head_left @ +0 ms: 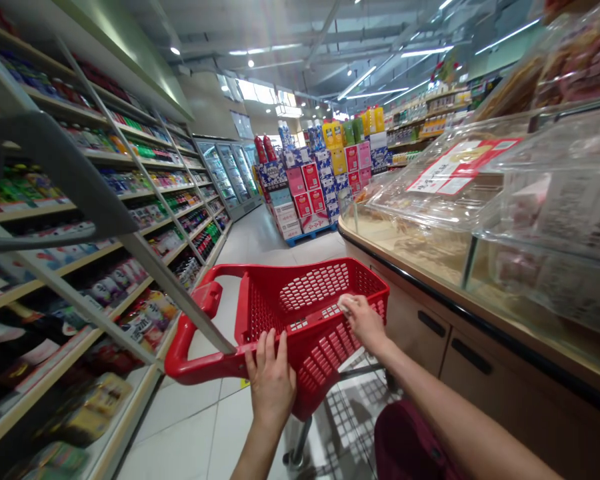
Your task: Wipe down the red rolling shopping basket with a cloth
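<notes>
Supermarket aisle, pale glossy floor tiles [190, 427], open ceiling with strip lights [420, 52]. Far left: long shelving run [105, 200] stocked with packets and bottles, labels too blurred to read; a grey metal frame [80, 180] cuts diagonally across the near view. Behind it, glass-door chillers [227, 175] along the wall. Centre, low in view: red plastic shopping cart [310, 313] with perforated basket walls, on a wheeled stand, tilted in the view. Left hand [271, 381] closed over the near rim of the basket, fingers curled onto the edge. Right hand [363, 321] rests on the basket's right rim, fingers bent, pinching a small pale item against it; what it is cannot be told. Aisle end: stacked display of red, pink and blue-white cartons [313, 190], yellow and green jugs [353, 130] on top, print unreadable. Right: wood-fronted counter [430, 320] with clear plastic lidded bins [480, 193]; one carries a red-and-white label [460, 167], text illegible.
</notes>
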`<action>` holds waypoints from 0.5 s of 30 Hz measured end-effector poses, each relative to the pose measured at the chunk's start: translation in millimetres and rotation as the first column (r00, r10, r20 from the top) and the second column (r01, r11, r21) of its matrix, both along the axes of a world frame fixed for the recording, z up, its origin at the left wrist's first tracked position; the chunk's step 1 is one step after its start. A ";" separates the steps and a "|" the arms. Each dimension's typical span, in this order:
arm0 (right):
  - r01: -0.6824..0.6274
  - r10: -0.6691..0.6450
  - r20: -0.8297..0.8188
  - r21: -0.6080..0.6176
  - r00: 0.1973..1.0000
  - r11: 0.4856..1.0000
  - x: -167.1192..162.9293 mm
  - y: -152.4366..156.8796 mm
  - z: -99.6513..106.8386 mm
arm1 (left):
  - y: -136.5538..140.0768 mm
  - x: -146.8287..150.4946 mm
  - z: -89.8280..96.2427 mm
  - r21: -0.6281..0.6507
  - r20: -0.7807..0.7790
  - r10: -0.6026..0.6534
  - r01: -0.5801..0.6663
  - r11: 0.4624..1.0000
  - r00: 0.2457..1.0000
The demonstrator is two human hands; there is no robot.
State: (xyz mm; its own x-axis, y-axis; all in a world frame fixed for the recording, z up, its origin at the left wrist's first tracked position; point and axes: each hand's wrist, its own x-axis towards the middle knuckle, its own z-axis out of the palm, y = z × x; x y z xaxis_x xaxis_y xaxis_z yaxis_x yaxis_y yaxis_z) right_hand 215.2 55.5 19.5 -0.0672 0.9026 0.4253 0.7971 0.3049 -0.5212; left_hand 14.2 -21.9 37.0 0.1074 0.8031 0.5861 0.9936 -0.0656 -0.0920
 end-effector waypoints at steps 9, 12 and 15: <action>-0.265 0.267 -0.003 0.124 0.964 0.956 -48.0 -27.9 7.0 | -4.5 9.4 2.1 -0.037 0.005 0.037 -0.037 0.999 0.999; -0.051 0.055 -0.078 0.052 0.995 0.997 -23.0 -15.6 2.5 | -7.2 10.7 0.6 -0.075 0.032 0.022 -0.019 0.997 0.999; 0.058 -0.056 -0.114 0.016 0.992 0.998 -15.4 -11.4 0.8 | -6.7 18.4 -4.3 -0.073 0.043 0.020 -0.017 0.997 0.999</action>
State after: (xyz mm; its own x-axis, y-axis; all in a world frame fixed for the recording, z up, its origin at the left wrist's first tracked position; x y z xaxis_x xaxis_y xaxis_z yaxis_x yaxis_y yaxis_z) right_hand 199.7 44.1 20.3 0.0335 0.8950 0.4448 0.7497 0.2719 -0.6034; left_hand 32.6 -28.6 32.7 0.0677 0.8452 0.5302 0.9977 -0.0520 -0.0446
